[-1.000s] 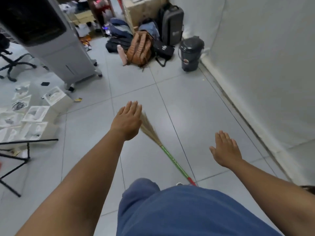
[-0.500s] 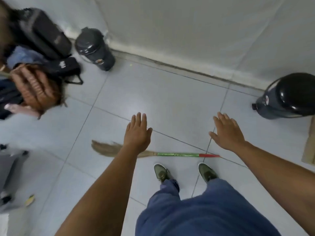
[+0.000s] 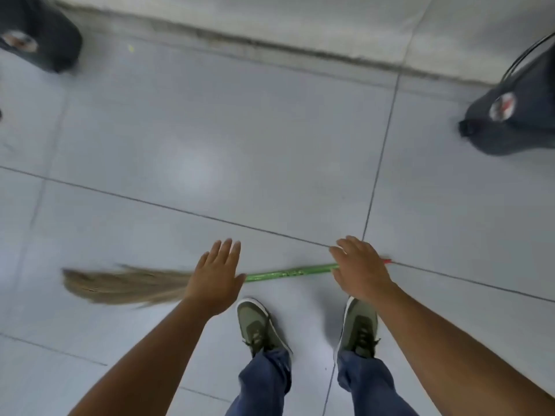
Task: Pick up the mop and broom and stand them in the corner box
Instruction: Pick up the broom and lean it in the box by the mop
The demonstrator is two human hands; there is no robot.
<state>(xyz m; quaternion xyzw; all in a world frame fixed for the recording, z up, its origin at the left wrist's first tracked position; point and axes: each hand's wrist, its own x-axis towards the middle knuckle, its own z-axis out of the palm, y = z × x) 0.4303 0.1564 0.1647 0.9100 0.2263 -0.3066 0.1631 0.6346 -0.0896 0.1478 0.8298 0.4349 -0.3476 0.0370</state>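
A broom [image 3: 288,272] lies flat on the grey tiled floor, just in front of my shoes. Its green handle runs left to right, with a red tip at the right end and tan bristles [image 3: 126,285] fanned out at the left. My left hand [image 3: 217,276] hovers over the spot where handle meets bristles, fingers spread, holding nothing. My right hand [image 3: 359,267] is above the handle's right end, fingers apart and curved downward, covering that part of the stick. No mop and no box are in view.
A dark lidded bin [image 3: 516,115] stands at the right edge and another dark bin [image 3: 39,34] at the top left. The wall's base [image 3: 270,40] runs across the top. My two green shoes [image 3: 261,328] stand on the tiles below the broom.
The view has tilted down and closer to the floor. Both hands have dropped toward the broom; the right hand has moved from beside the handle's red tip to over it.
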